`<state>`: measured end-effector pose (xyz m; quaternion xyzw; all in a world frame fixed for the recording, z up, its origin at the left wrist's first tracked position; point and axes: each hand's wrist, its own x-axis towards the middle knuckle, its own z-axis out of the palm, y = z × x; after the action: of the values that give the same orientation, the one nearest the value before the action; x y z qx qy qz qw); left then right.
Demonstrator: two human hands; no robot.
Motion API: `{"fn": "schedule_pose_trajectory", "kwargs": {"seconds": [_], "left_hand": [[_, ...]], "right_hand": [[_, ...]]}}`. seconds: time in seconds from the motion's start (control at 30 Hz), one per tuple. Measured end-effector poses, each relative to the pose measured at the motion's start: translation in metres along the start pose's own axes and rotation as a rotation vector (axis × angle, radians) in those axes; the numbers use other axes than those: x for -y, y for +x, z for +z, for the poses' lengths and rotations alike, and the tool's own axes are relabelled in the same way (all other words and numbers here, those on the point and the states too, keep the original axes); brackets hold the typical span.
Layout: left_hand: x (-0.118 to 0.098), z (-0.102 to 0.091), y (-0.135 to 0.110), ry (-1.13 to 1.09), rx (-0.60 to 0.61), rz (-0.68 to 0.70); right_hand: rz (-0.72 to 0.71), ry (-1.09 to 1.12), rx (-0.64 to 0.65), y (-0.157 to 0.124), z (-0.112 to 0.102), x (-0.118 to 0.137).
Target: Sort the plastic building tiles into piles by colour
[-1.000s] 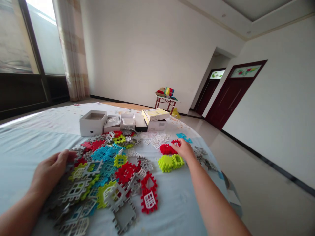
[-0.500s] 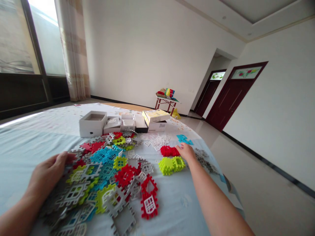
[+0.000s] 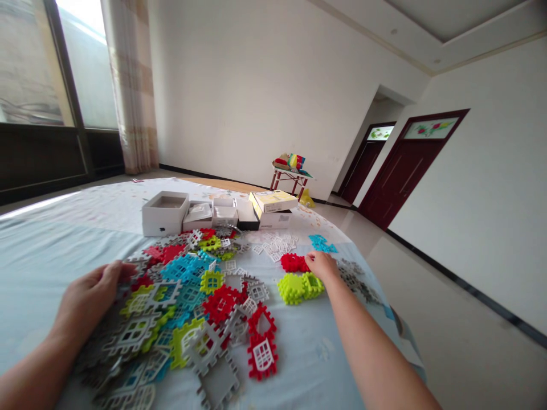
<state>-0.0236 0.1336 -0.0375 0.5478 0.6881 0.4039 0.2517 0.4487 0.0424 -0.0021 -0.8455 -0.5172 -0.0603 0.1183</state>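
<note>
- Left hand (image 3: 92, 299): lower left of the frame, fingers loosely curved over the near-left edge of the pile, on top of grey tiles (no clear pinch, grip cannot be told).
- Right hand (image 3: 322, 267): right of centre, fingers together and angled down, fingertips at the side of the red tiles (image 3: 293, 263) (cannot tell if it is gripping them).
- Pile of interlocking plastic grid tiles (image 3: 188, 285): spread loose across the lower middle of the frame on the bed (image 3: 43, 256), mixed grey, cyan, red, lime and white.
- Sorted-looking clusters, right of the pile:
  - lime-green tiles (image 3: 291, 288) just below the right hand
  - cyan tiles (image 3: 321, 244) just above it
  - white tiles (image 3: 273, 246) upper middle
  - grey tiles (image 3: 354, 277) near the bed's right edge
- Behind the tiles, in a row at mid-frame: white open box (image 3: 165, 213), black box (image 3: 247, 216), yellow-topped box (image 3: 273, 201), with other small white boxes between them.
- Background: red-legged folding table (image 3: 290, 177) holding colourful items by the far wall, dark red doors (image 3: 404, 165) at right, curtain (image 3: 130, 85) and window (image 3: 34, 68) upper left.
</note>
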Motion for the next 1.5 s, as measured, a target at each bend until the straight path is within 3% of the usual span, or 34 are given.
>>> {"fn": "schedule_pose_trajectory", "kwargs": {"seconds": [0.23,0.4,0.57,0.67,0.77,0.87,0.97,1.1,1.4,1.5], "left_hand": [[0.003,0.002,0.001,-0.072,0.025,0.003],[-0.004,-0.001,-0.004,-0.052,-0.006,0.033],[-0.011,-0.002,-0.008,-0.074,0.003,0.021],[-0.012,-0.002,-0.009,-0.092,0.025,0.013],[-0.014,-0.003,-0.011,-0.086,0.022,0.013],[-0.016,-0.004,-0.013,-0.079,0.014,0.017],[-0.016,-0.005,-0.013,-0.080,0.020,0.024],[-0.016,-0.005,-0.012,-0.079,0.019,0.026],[-0.019,-0.005,-0.014,-0.082,0.024,0.017],[-0.016,-0.004,-0.013,-0.079,0.027,0.016]], "right_hand": [[-0.218,0.035,-0.003,-0.010,0.003,0.026],[-0.278,0.047,0.020,-0.016,0.007,0.033],[-0.313,0.098,-0.030,-0.022,-0.003,0.042],[-0.456,0.286,-0.096,-0.040,-0.013,0.067],[-0.690,0.496,-0.036,-0.068,-0.018,0.106],[-0.774,0.569,0.018,-0.096,-0.014,0.140],[-0.774,0.535,0.053,-0.111,-0.003,0.158],[-0.730,0.498,0.063,-0.113,0.005,0.162],[-0.583,0.728,-0.034,-0.111,-0.009,0.153],[-0.612,0.795,-0.028,-0.110,-0.013,0.149]]}}
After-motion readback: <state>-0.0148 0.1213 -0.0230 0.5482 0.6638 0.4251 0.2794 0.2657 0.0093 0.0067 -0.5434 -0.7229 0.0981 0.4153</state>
